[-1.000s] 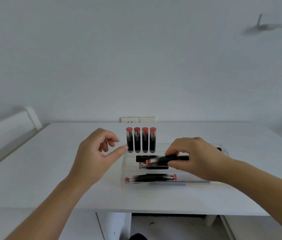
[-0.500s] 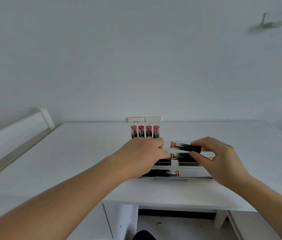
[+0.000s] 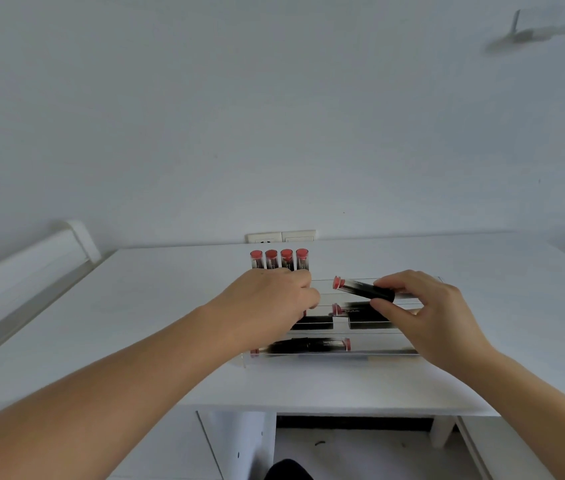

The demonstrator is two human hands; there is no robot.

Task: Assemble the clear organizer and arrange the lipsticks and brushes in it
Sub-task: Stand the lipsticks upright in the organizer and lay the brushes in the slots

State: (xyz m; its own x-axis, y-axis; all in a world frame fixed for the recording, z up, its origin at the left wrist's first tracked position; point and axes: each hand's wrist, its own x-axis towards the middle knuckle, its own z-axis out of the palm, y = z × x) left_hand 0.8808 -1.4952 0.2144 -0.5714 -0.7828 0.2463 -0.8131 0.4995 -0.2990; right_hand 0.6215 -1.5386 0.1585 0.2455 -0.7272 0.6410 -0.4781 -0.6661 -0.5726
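The clear organizer [image 3: 360,356] lies on the white table [image 3: 135,306]. Several black lipsticks with red caps [image 3: 279,259] stand upright at its back left. Another lipstick [image 3: 312,345] lies in the front row, and more lipsticks [image 3: 364,315] lie in the middle row. My right hand [image 3: 430,317] pinches a black lipstick [image 3: 360,289] horizontally above the back row, red end pointing left. My left hand [image 3: 267,306] covers the organizer's left part, fingers curled down onto it just in front of the upright lipsticks. What lies under that hand is hidden.
A white wall outlet [image 3: 281,236] sits behind the table's back edge. A long white rail [image 3: 24,268] runs along the left. Below the table's front edge [image 3: 343,410] is a white drawer unit [image 3: 232,445].
My left hand moved right, from beside the organizer onto its left part. My right hand lifted the lipstick from the middle row up over the back row. The view shifted slightly.
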